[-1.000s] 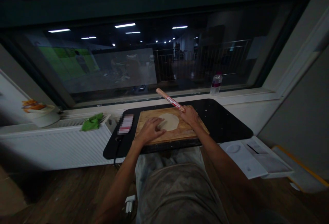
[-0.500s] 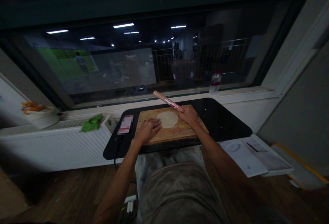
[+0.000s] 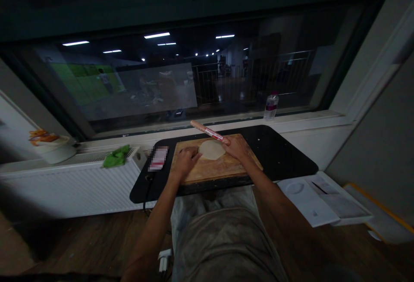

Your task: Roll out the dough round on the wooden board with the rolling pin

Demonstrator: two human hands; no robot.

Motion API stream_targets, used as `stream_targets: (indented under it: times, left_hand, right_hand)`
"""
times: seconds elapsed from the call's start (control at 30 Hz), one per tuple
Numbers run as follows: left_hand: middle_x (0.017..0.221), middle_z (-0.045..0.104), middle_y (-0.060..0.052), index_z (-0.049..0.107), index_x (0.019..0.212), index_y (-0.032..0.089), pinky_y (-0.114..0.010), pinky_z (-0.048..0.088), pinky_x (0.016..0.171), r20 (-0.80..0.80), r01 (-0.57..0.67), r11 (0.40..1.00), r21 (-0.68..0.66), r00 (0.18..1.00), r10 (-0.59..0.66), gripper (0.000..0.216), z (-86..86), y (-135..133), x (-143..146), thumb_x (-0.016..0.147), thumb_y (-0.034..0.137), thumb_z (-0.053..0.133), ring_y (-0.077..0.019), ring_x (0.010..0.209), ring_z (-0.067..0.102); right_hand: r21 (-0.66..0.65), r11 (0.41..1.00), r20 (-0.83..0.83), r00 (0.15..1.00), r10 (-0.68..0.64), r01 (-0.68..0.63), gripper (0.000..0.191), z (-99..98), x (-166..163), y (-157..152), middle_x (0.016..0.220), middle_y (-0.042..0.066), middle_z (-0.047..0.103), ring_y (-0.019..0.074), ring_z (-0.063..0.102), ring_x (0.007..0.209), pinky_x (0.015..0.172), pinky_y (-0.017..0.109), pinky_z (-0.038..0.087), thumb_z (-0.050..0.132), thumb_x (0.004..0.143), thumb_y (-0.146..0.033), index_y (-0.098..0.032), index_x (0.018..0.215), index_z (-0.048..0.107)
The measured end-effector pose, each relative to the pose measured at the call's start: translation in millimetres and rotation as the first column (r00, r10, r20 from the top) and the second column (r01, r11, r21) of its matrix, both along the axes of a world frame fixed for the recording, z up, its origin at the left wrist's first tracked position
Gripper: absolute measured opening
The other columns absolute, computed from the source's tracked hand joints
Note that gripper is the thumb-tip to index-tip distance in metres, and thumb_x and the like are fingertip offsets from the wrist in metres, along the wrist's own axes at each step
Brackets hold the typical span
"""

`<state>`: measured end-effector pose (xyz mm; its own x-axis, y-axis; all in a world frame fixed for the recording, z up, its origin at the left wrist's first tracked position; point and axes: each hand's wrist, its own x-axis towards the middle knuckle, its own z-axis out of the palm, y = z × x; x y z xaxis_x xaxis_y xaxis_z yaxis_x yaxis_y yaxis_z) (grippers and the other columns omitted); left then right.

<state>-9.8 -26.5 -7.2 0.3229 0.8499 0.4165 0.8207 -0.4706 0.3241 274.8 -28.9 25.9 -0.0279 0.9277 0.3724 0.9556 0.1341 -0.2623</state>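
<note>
A round, thinly rolled sheet of dough (image 3: 211, 149) lies flat on a wooden cutting board (image 3: 215, 170). At its left edge is my left hand (image 3: 186, 160), fingers curled and thumb against the rim, seeming to pinch it; the exact contact is small and dim. My right hand (image 3: 236, 147) is closed around the near right end of a wooden rolling pin (image 3: 207, 130) with a red-and-white label. The pin slants up and to the left, across the far side of the dough. Its held end is hidden in my fingers.
The board rests on a black table (image 3: 278, 157). A pixelated phone-like item (image 3: 158, 158) lies left of it. A water bottle (image 3: 271, 106) stands on the windowsill. A green cloth (image 3: 116, 156) and white tub (image 3: 54, 150) sit on the radiator; an open white box (image 3: 336, 200) is right.
My left hand has drawn slightly left, its fingers now less over the dough. The rolling pin's far end has dipped a little. The whole view has shifted slightly.
</note>
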Motion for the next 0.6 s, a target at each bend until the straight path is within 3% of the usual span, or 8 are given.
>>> stream_targets:
  times: [0.13,0.2,0.27,0.4,0.6]
  left_hand:
    - [0.127,0.081,-0.014,0.079,0.114,0.021,-0.05,0.052,0.114,0.109,-0.178,0.958,0.225,0.982,0.156,0.024,3.9,2,-3,0.108,0.036,0.061,-0.0342,0.127,0.07]
    - [0.123,0.08,-0.014,0.077,0.109,0.021,-0.051,0.052,0.115,0.175,-0.214,0.923,0.319,0.971,0.164,0.023,4.3,4,-6,0.108,0.029,0.055,-0.0334,0.126,0.068]
    - [0.129,0.078,-0.014,0.077,0.115,0.021,-0.051,0.052,0.118,0.197,-0.184,0.917,0.353,0.973,0.12,0.026,2.9,8,-7,0.11,0.028,0.051,-0.0321,0.131,0.066]
    - [0.152,0.07,-0.014,0.073,0.136,0.019,-0.048,0.047,0.128,0.172,-0.117,0.948,0.297,0.983,0.068,0.038,-1.2,18,1,0.117,0.031,0.043,-0.0285,0.148,0.06]
    - [0.135,0.081,-0.013,0.08,0.122,0.019,-0.037,0.052,0.118,-0.043,-0.083,0.996,0.035,0.995,0.084,0.036,4.8,30,19,0.115,0.023,0.045,-0.0253,0.133,0.071]
  right_hand:
    - [-0.038,0.999,0.001,1.0,0.003,-0.003,0.055,5.1,-5,-5,0.128,0.009,0.086,0.0267,0.078,0.121,0.1,0.031,0.052,0.044,0.116,-0.061,-0.029,0.137,0.083]
    - [-0.074,0.994,0.01,0.997,-0.081,0.082,0.07,7.9,-8,-6,0.125,0.015,0.086,0.0279,0.079,0.122,0.102,0.032,0.052,0.03,0.119,-0.06,-0.021,0.127,0.088]
    - [-0.095,0.984,0.021,0.989,-0.149,0.15,0.072,9.9,-9,-6,0.122,0.018,0.086,0.0286,0.079,0.121,0.104,0.033,0.052,0.028,0.12,-0.055,-0.018,0.121,0.089]
    - [-0.124,0.979,0.053,0.987,-0.155,0.16,0.049,11.1,-10,-5,0.123,0.014,0.086,0.029,0.081,0.118,0.101,0.034,0.054,0.046,0.115,-0.047,-0.024,0.122,0.089]
    - [-0.129,0.971,0.052,0.979,-0.196,0.201,0.038,6.6,-10,-1,0.123,0.016,0.086,0.031,0.079,0.121,0.1,0.033,0.054,0.058,0.108,-0.04,-0.022,0.121,0.089]
